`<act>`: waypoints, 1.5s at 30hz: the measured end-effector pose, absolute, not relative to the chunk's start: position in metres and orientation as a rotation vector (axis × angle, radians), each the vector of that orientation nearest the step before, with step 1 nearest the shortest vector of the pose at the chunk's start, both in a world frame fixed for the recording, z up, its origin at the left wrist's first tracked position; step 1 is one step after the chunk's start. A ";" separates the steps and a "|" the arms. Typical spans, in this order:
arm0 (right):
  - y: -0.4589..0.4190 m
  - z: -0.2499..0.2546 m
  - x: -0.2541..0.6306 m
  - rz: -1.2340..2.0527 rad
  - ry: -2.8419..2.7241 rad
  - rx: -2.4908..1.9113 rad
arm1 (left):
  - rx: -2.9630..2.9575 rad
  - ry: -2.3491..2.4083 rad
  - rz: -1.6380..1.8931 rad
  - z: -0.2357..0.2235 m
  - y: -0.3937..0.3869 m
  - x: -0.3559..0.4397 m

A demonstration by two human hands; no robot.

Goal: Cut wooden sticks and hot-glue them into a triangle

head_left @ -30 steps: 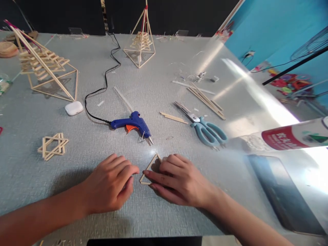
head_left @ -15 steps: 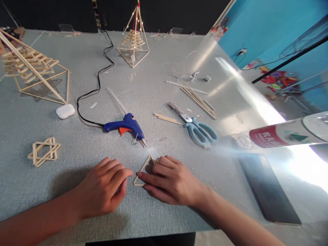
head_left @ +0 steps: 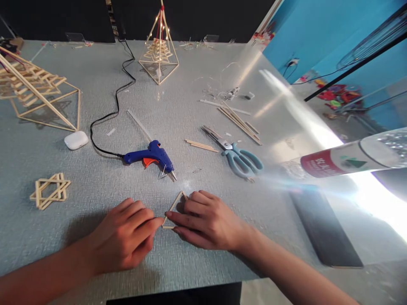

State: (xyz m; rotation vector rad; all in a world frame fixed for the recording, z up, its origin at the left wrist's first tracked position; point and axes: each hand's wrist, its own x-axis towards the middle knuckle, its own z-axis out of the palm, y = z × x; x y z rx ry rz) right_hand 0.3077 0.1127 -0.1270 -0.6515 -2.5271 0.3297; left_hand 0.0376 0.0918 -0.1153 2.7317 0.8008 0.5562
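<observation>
On the table in front of me lies a small triangle of thin wooden sticks [head_left: 174,202]. My right hand [head_left: 206,220] presses over its right part, fingers closed on it, hiding that side. The index fingertip of my right hand rests on the left stick. My left hand [head_left: 130,235] is curled, its index fingertip touching the left stick near the lower left corner; nothing shows in its fingers. Just beyond the triangle lies a blue glue gun [head_left: 152,156] with an orange trigger, its nozzle pointing towards the triangle.
A six-pointed stick star [head_left: 51,190] and a white earphone case [head_left: 76,140] lie left. Scissors [head_left: 240,159], loose sticks [head_left: 238,123], a phone [head_left: 324,228] and a bottle [head_left: 343,159] are right. Stick pyramids [head_left: 159,55] stand at the back; a black cord [head_left: 117,93] trails from the glue gun.
My left hand has shifted slightly right relative to the triangle, so its index fingertip now meets the left stick. My right hand keeps its hold. The whole view has shifted a little.
</observation>
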 end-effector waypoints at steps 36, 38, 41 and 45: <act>0.129 -0.128 0.336 0.328 -2.343 -0.976 | 2.879 0.765 0.280 -0.118 0.097 0.049; 0.129 -0.127 0.336 0.331 -2.342 -0.974 | 2.895 0.744 0.262 -0.117 0.097 0.049; 0.128 -0.127 0.336 0.323 -2.340 -0.971 | 2.890 0.759 0.275 -0.116 0.097 0.050; 0.128 -0.127 0.336 0.318 -2.342 -0.980 | 2.864 0.787 0.279 -0.117 0.096 0.051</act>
